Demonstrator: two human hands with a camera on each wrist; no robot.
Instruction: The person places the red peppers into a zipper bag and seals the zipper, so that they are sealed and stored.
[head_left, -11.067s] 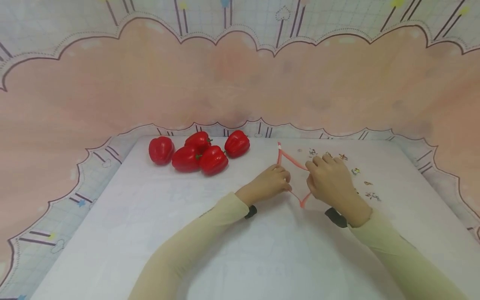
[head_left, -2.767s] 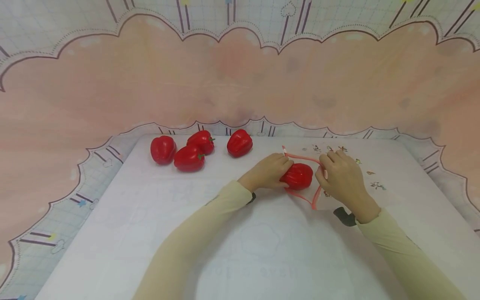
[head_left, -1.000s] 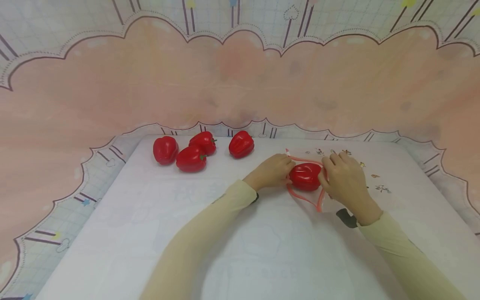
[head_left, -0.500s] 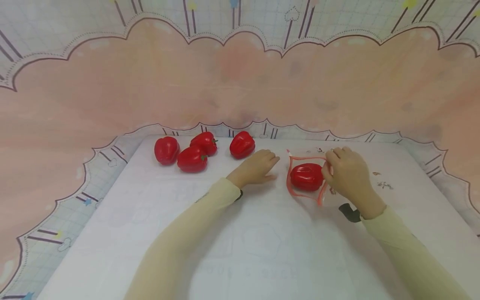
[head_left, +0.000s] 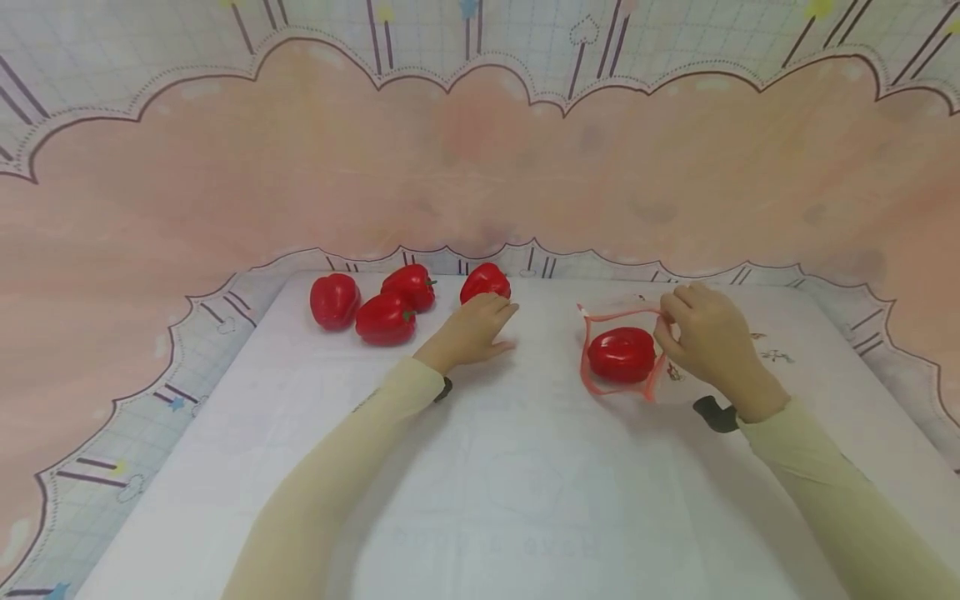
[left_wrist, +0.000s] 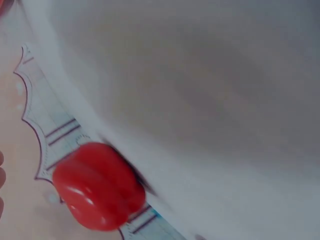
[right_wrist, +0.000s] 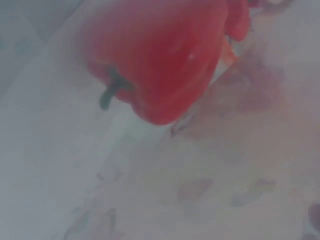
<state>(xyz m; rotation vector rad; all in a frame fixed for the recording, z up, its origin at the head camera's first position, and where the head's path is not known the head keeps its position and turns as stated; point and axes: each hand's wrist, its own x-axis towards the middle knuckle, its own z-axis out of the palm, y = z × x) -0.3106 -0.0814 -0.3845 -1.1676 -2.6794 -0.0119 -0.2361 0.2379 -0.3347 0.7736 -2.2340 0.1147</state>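
A clear bag with small printed figures and an orange-red rim (head_left: pixel 584 358) lies at the right of the table, its mouth facing left. One red bell pepper (head_left: pixel 622 355) lies in its mouth. My right hand (head_left: pixel 708 337) pinches the far right part of the rim. My left hand (head_left: pixel 468 333), fingers extended and holding nothing, is just in front of a lone pepper (head_left: pixel 486 282) and partly covers it. In the left wrist view a pepper (left_wrist: pixel 97 187) shows at the lower left. The right wrist view shows a pepper (right_wrist: pixel 160 55) with a green stem, hazy through the plastic.
Several more red peppers stand at the back left: one (head_left: pixel 334 302) at the far left, one (head_left: pixel 408 287) behind and one (head_left: pixel 386 318) in front. A patterned cloth (head_left: pixel 480 167) hangs behind the white table (head_left: pixel 480 467).
My left hand has let go of the bag's mouth and moved left to the lone pepper. The bagged pepper has shifted slightly right, and my right hand has moved a little right and back with the rim.
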